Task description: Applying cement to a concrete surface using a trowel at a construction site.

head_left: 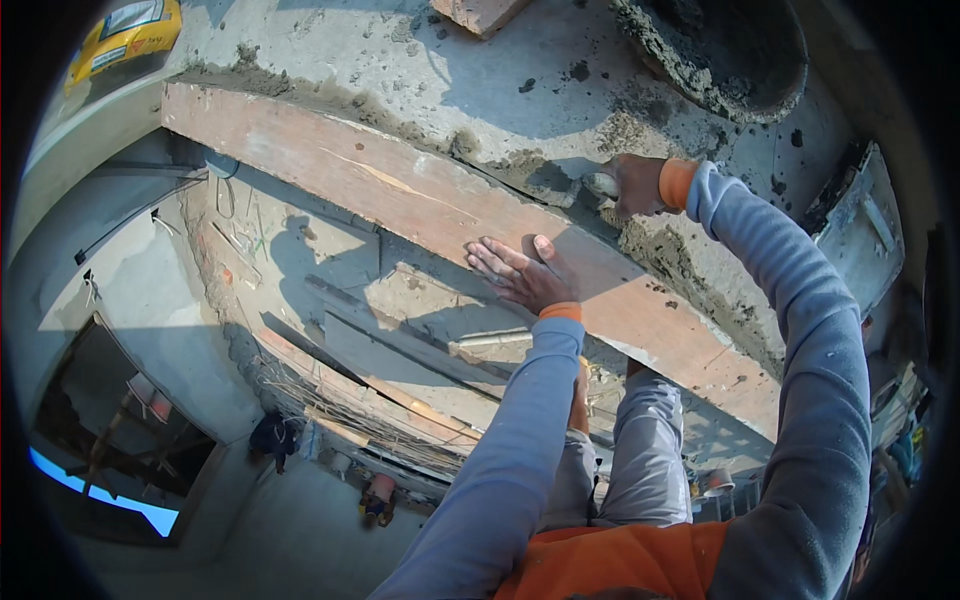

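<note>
My left hand (pixel 520 268) lies palm down on a long pinkish wooden board (pixel 340 150), fingers stretched out. The board runs diagonally along the edge of a mortar-spattered concrete ledge (pixel 480 60). Just above it, my right hand (pixel 638 185) grips a trowel (pixel 598 188), whose blade sits low against the wet grey mortar (pixel 650 245) along the board's upper edge. The blade is partly hidden by mortar and shadow. At the upper right stands a round dark pan (pixel 740 60) crusted with mortar.
A yellow bag (pixel 125 45) lies top left, a flat spattered board (pixel 855 230) at right. Below the plank is a drop with stacked timber, rods (pixel 370 425) and a doorway (pixel 120 420). My legs show beneath me. Two other people (pixel 275 435) appear small, far below.
</note>
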`<state>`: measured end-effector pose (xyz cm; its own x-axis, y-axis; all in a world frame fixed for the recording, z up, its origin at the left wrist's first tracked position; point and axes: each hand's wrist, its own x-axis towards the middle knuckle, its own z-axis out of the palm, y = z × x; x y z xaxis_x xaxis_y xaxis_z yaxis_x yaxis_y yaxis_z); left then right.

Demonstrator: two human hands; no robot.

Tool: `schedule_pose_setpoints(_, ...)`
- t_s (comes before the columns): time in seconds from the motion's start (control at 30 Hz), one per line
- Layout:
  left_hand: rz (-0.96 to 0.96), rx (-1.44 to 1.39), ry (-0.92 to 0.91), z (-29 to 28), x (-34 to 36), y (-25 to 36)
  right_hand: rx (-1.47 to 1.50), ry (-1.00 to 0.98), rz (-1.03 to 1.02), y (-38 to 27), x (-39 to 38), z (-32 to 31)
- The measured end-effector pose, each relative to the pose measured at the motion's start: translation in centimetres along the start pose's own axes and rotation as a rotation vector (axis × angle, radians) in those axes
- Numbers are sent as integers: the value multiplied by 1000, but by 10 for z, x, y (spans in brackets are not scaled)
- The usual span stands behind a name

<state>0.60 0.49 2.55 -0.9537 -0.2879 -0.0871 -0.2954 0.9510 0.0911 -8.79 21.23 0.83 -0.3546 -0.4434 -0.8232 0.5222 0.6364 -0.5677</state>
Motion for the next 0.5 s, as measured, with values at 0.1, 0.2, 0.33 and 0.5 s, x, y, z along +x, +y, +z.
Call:
schedule_pose_setpoints(0.1, 10, 12, 21, 3, 2, -11, 179, -113, -4, -12, -25, -17)
schedule_pose_setpoints(0.2, -45, 21, -36, 1, 1, -6, 228, -176, -27, 1, -52, -19)
schedule_pose_setpoints(0.33, -7, -38, 3, 1, 8, -16, 109, -142, 29, 3, -108, -20)
schedule_pose_setpoints(0.5, -16, -40, -12, 1, 6, -9, 180, 122, 215, 98, -127, 23)
